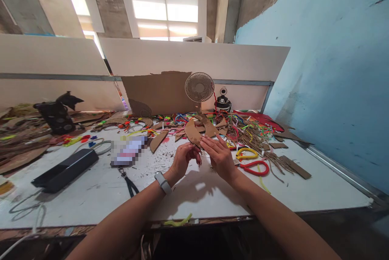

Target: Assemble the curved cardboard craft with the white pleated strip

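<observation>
A curved, crescent-like piece of cardboard (192, 132) tilts upward above the table, its lower end between my two hands. My left hand (186, 159), with a watch on the wrist, has its fingers curled in at that lower end. My right hand (219, 155) lies with its fingers together over the right side of the same end; its thumb is hidden. Just beyond is another curved cardboard piece (210, 127). A half-moon of cardboard (158, 141) lies to the left. Scissors with red handles (257, 168) and a yellow-handled pair (247, 153) rest beside my right hand.
A small fan (199, 87) stands at the back before a cardboard sheet (161, 93), next to a black-and-white bottle (223, 104). Twigs and coloured pipe cleaners (243, 130) pile up behind. On the left are a phone (130, 152) and a long black box (67, 170) with a cable.
</observation>
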Action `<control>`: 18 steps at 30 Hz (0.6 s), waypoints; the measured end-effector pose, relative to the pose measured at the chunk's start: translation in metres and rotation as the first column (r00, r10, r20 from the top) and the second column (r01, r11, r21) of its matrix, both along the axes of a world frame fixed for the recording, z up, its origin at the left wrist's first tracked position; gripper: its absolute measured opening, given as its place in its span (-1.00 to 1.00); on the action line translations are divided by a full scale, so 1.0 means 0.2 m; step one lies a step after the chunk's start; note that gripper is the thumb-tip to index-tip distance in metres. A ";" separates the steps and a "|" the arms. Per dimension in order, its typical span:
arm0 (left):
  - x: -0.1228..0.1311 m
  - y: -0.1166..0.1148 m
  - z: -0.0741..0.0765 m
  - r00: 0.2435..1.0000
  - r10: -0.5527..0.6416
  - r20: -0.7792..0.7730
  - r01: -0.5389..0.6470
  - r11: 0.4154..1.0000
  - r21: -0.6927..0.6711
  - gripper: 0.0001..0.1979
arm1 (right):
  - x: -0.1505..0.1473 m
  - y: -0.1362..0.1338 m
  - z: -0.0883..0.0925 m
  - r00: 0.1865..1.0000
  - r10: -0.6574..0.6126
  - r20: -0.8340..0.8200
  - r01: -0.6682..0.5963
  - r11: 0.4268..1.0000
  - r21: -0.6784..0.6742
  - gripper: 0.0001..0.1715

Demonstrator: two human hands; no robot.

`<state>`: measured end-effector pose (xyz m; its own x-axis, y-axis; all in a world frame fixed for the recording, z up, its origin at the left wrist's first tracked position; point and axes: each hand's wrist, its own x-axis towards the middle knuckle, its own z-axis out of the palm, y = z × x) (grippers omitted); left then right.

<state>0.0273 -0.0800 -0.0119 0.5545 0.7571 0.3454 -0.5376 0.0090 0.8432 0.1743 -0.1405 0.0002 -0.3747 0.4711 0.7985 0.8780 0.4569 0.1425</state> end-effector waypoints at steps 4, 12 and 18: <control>0.00 0.00 0.00 1.000 -0.003 0.000 0.003 1.000 -0.004 -0.75 | 0.00 0.00 0.00 1.000 0.000 0.001 0.000 1.000 -0.003 -0.51; 0.00 -0.01 0.01 1.000 0.027 -0.009 -0.027 0.999 0.018 -0.75 | -0.01 0.00 0.00 1.000 -0.012 0.005 0.012 1.000 -0.005 -0.49; 0.00 -0.01 0.01 1.000 0.010 -0.006 -0.010 1.000 0.019 -0.76 | 0.00 0.00 0.00 1.000 0.002 -0.003 -0.002 1.000 -0.005 -0.48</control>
<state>0.0271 -0.0822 -0.0091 0.5487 0.7561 0.3566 -0.5325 -0.0128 0.8464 0.1738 -0.1403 0.0002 -0.3732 0.4748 0.7971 0.8776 0.4593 0.1373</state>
